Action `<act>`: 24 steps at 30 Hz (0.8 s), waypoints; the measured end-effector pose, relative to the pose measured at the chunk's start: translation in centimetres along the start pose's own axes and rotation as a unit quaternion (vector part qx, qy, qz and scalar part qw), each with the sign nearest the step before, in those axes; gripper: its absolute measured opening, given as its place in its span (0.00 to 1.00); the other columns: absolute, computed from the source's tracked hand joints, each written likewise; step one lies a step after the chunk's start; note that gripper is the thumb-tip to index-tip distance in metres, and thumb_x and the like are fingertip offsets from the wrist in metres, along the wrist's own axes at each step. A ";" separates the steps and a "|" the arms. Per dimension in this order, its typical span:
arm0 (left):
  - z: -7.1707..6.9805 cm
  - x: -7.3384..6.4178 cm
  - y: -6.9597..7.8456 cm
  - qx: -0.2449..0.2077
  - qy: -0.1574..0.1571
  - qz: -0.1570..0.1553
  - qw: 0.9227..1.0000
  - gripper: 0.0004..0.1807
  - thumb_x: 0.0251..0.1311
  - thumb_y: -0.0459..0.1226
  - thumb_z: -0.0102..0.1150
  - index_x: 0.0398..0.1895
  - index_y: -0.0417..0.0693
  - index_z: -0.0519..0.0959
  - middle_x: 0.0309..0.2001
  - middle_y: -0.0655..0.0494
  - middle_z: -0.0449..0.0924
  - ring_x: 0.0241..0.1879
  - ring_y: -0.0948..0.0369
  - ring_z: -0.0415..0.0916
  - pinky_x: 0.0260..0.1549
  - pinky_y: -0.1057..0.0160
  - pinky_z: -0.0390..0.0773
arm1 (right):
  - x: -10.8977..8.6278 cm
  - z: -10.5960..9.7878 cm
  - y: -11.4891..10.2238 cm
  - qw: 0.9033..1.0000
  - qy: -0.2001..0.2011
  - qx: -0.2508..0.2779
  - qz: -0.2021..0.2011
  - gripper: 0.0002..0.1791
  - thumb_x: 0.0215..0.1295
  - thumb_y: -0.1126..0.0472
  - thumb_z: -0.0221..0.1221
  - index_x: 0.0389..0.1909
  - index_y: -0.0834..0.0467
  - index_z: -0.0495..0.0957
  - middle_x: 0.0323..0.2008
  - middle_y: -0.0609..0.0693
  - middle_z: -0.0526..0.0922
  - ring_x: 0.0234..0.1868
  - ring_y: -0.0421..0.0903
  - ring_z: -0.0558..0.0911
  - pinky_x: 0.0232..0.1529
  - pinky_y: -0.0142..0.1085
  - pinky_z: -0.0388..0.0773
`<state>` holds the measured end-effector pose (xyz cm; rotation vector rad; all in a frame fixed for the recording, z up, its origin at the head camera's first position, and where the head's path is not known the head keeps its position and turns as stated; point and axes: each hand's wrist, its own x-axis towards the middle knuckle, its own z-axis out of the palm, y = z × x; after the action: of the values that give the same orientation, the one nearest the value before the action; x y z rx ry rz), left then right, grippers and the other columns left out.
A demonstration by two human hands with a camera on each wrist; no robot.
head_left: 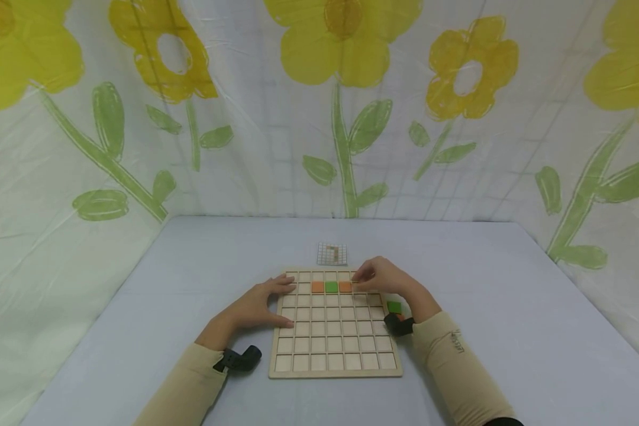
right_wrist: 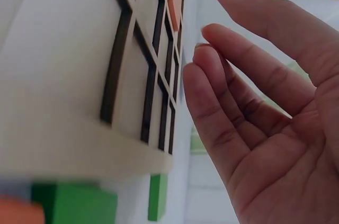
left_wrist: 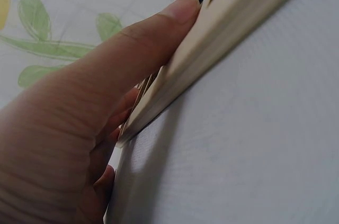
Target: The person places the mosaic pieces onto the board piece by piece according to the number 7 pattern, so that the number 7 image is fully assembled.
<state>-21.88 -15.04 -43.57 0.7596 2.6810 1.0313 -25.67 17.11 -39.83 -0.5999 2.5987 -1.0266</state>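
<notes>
Grid board [head_left: 333,344]: flat on pale table [head_left: 458,254], about midway between table's left and right edges.
Second row from board's far edge: left orange tile [head_left: 318,287], green tile [head_left: 331,287], right orange tile [head_left: 345,287], side by side.
Left hand [head_left: 252,305]: open, thumb and fingertips resting on board's left edge.
Right hand [head_left: 389,278]: loosely bent, empty, near board's far right corner.
Board's right edge: loose green tiles [right_wrist: 85,203], loose orange tile [right_wrist: 21,212] beside it.
Small card [head_left: 332,254]: between board and table's far edge.
</notes>
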 end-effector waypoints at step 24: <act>0.1 0.1 -0.1 0.011 0.000 -0.001 1.000 0.48 0.36 0.58 0.72 0.63 0.50 0.69 0.70 0.57 0.59 0.73 0.51 0.47 0.70 0.45 0.51 | -4.7 -1.9 1.9 0.998 -0.045 -0.044 -0.002 0.12 0.51 0.59 0.68 0.35 0.60 0.82 0.32 0.48 0.83 0.33 0.39 0.79 0.35 0.31 0.79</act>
<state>-21.93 -14.98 -43.70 0.7612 2.6968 1.0032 -22.90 21.70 -39.34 -0.6579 2.5752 -0.8677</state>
